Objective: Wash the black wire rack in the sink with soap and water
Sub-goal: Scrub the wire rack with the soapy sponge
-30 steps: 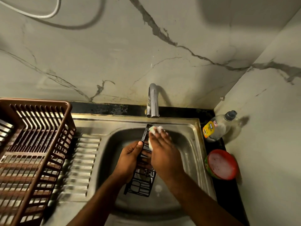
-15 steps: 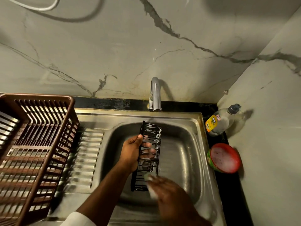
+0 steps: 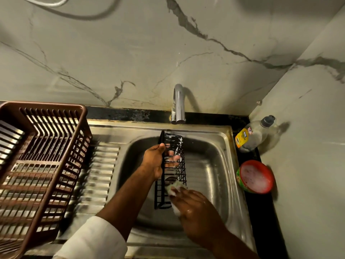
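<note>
The black wire rack (image 3: 172,142) stands on end over the steel sink (image 3: 209,165), with foam on its upper wires. My left hand (image 3: 155,161) grips its left side at mid-height, thumb on the outer edge and fingertips showing through the wires. My right hand (image 3: 194,206) holds a soapy pale sponge (image 3: 173,187) and presses it against the rack's lower right part. The faucet (image 3: 178,103) hangs just above the rack's top; no stream of water shows.
A brown plastic dish drainer (image 3: 43,156) sits on the ribbed draining board at left. A clear dish-soap bottle (image 3: 252,135) and a red-rimmed bowl of suds (image 3: 255,176) stand on the black counter strip at right. Marble walls close the back and right.
My right hand swept with the sponge from the rack's top end down to its lower end. The rack has been turned more upright and lifted a little toward the faucet.
</note>
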Demonstrator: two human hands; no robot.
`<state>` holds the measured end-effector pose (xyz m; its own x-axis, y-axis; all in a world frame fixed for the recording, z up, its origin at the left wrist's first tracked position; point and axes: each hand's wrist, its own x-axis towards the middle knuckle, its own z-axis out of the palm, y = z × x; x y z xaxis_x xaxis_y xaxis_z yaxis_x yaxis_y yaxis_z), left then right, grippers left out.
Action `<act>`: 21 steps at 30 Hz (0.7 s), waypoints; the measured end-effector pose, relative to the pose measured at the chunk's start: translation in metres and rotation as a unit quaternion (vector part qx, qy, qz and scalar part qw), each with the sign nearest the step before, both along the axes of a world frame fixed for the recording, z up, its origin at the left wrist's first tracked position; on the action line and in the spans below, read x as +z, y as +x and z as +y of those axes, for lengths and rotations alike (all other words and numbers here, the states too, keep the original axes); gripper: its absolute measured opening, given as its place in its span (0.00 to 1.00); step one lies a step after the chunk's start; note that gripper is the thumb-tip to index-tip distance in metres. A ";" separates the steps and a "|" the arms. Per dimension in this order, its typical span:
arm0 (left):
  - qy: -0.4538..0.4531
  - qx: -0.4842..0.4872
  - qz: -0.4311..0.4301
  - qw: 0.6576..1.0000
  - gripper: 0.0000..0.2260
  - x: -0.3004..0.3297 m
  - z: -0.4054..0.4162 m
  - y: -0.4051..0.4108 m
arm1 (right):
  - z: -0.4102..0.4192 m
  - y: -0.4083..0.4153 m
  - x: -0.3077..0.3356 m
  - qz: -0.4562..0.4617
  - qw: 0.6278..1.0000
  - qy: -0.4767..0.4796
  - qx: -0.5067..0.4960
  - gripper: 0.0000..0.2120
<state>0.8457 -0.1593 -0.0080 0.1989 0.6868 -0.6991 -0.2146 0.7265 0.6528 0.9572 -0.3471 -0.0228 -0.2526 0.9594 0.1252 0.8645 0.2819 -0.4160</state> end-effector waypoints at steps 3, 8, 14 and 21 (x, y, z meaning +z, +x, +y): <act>-0.028 0.009 0.004 1.000 0.12 -0.006 0.010 0.001 | 0.006 0.016 0.006 0.021 0.999 0.000 -0.050 0.24; -0.075 0.012 0.001 0.997 0.14 -0.005 0.017 0.004 | 0.032 0.013 0.000 -0.085 0.995 0.046 -0.021 0.29; -0.019 -0.060 0.007 0.998 0.21 -0.002 0.005 -0.005 | 0.071 0.026 0.026 -0.024 0.990 0.117 -0.082 0.29; 0.062 -0.201 -0.059 0.976 0.25 0.016 -0.062 -0.023 | 0.119 0.037 0.047 0.053 0.984 0.030 -0.168 0.27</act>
